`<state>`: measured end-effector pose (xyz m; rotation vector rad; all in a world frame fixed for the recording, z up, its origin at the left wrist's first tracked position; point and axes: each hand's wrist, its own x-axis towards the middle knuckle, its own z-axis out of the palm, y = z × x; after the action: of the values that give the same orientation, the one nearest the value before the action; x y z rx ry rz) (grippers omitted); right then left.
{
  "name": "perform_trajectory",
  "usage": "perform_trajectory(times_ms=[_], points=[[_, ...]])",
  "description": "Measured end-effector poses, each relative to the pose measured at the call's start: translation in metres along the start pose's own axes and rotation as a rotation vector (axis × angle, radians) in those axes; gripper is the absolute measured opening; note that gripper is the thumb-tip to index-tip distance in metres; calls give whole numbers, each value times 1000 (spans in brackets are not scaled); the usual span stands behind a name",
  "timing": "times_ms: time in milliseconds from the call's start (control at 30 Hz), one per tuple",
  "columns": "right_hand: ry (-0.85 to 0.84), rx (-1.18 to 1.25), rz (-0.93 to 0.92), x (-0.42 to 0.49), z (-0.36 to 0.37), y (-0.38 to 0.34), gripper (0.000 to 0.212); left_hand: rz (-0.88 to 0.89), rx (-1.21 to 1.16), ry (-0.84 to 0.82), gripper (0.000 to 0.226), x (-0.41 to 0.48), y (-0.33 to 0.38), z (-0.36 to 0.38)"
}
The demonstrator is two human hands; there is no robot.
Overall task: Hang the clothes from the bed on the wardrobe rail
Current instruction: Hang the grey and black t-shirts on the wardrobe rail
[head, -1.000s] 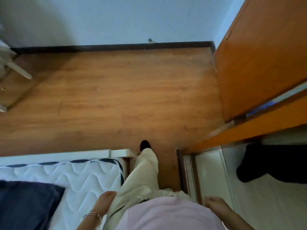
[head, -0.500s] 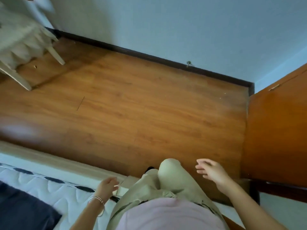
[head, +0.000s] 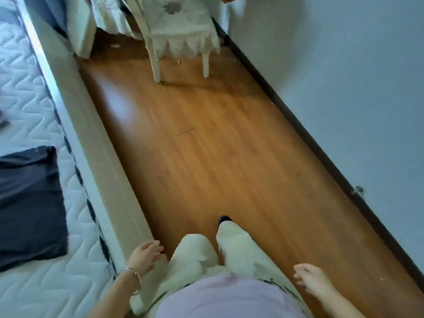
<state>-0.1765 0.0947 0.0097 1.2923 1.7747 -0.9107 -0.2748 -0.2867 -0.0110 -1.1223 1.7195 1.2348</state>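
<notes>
A dark navy garment point(head: 29, 203) lies flat on the white quilted mattress point(head: 25, 106) of the bed at the left. My left hand point(head: 145, 257), with a bracelet on the wrist, hangs empty with relaxed fingers beside the bed's cream frame point(head: 91, 148), to the right of the garment. My right hand point(head: 313, 281) hangs empty and relaxed at the lower right above the wooden floor. The wardrobe and its rail are out of view. My legs in cream trousers stand between the two hands.
A wooden floor strip point(head: 206, 157) runs between the bed and a pale blue wall point(head: 355, 88) with a dark skirting board. A white chair with a lace cover point(head: 181, 31) stands at the far end. A small dark item point(head: 3, 121) lies at the mattress's left edge.
The view has swung left, away from the wardrobe door, which has left the frame. The bed, the navy garment and the chair now show more fully. Both hands stay empty.
</notes>
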Motion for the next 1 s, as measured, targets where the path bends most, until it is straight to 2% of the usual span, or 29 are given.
perform_trajectory(times_ms=[67,133,233,333,433,500,533,633,700,767,900,1000], points=[[2,-75,-37,17,-20,-45,18,37,-79,21,11,-12,10,11],[-52,-258,-131,35,-28,-91,19,28,-140,105,15,-14,12,13],[-163,-471,-288,55,-24,-174,18,-96,-260,184,10,-14,5,8],[-174,-526,-397,67,-5,-266,14,-229,-304,227,17,-9,-6,-6],[-196,-558,-495,68,24,-356,12,-298,-297,231,11,5,-1,-24],[-206,-535,-542,63,46,-412,10,-290,-319,211,27,27,15,-43],[-207,-514,-554,57,56,-437,10,-277,-298,190,29,39,30,-54],[-222,-468,-562,43,85,-497,12,-211,-311,202,17,78,91,-86],[-259,-497,-547,33,100,-532,13,-174,-405,230,30,97,134,-112],[-277,-540,-546,24,110,-566,13,-137,-475,243,32,113,181,-137],[-208,-521,-555,28,120,-641,15,4,-607,233,23,152,278,-180],[-171,-609,-489,47,124,-698,26,-8,-607,240,13,184,320,-201]])
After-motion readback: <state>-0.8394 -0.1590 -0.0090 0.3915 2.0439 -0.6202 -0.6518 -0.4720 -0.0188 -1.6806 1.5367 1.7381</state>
